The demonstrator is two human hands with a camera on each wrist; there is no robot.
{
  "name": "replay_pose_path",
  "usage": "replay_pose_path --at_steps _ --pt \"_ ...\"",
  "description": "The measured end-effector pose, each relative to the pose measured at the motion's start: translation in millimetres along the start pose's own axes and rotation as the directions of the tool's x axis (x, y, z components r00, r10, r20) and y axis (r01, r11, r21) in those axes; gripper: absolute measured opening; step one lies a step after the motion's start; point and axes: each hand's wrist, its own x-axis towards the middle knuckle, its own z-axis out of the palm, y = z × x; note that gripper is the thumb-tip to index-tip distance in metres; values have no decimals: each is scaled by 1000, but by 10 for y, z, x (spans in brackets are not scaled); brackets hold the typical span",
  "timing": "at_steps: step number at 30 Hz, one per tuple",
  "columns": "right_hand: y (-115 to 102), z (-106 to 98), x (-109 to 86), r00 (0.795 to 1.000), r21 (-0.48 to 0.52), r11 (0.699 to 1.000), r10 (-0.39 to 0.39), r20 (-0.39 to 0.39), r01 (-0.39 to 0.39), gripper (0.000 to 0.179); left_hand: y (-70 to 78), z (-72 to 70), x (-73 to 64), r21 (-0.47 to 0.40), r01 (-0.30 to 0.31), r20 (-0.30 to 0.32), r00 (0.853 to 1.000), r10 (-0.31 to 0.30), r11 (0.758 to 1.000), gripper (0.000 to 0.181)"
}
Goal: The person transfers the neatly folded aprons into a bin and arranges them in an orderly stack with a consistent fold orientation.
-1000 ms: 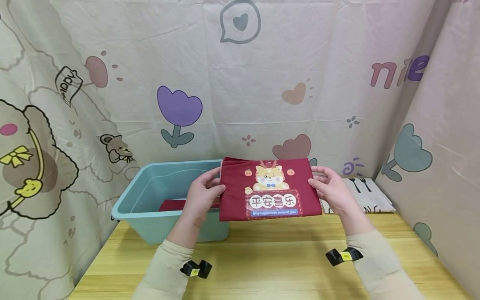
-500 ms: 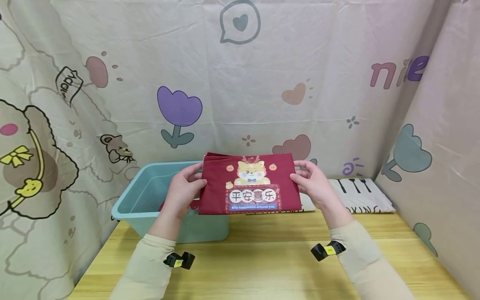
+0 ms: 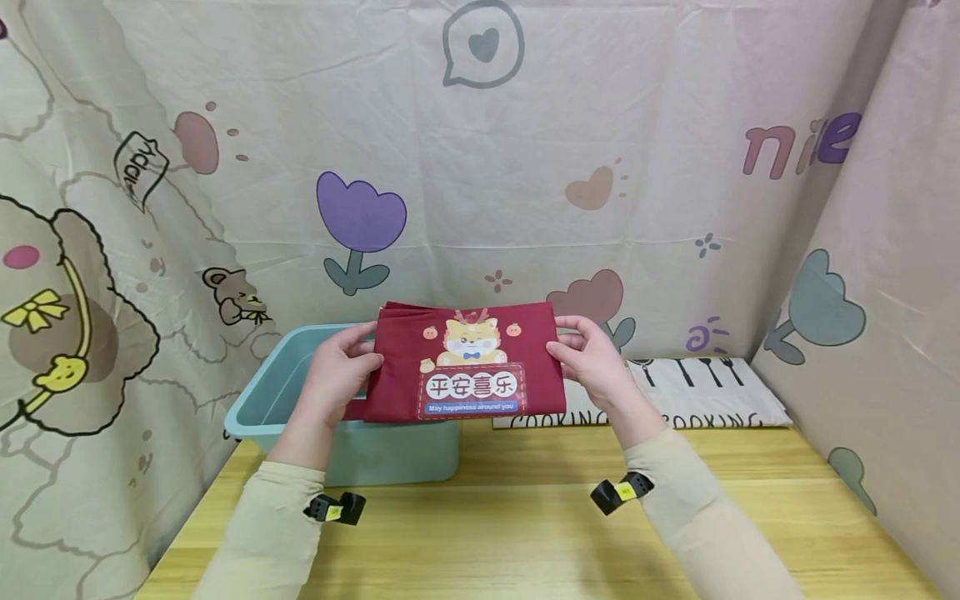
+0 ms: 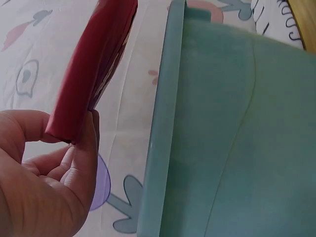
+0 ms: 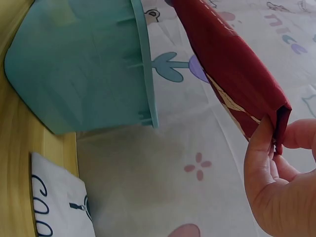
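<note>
A folded dark red cloth [image 3: 397,358] with a cartoon animal, Chinese characters and "May happiness around you" printed on it hangs in the air, over the right part of the teal plastic bin [image 3: 397,457]. My left hand [image 3: 333,379] pinches its left edge, thumb in front and fingers behind. At the opposite edge my right hand [image 3: 596,367] pinches the cloth the same way. Both wrist views show the cloth [image 4: 94,64] as a thick stack of layers, raised above the bin's rim. A bit of red [image 3: 355,410] shows beside my left wrist, seemingly inside the bin.
White folded cloths [image 3: 705,396] printed with cutlery and "COOKING" lie at the back right of the wooden table [image 3: 480,533]. A patterned curtain [image 3: 480,167] closes off the back and both sides.
Both hands have carried the red cloth leftward and slightly up, from right of the bin to over its right part. More of the white cloths now shows.
</note>
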Motion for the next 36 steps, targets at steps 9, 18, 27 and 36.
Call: replay_pose_path --at_steps 9,18,27,36 --pt "5 239 80 1000 -5 1000 15 1 -15 42 -9 -195 59 106 2 -34 999 2 994 58" --pt "-2 476 166 1000 13 1000 26 9 -27 41 -57 -388 120 178 10 -51 999 -1 984 58" --pt "-9 681 279 999 47 998 33 24 -34 40 -18 -541 156 246 22 -69 998 -5 969 58" --pt "-21 844 360 998 52 997 52 38 -54 39 -83 -665 245 298 46 -91 996 -20 954 57"
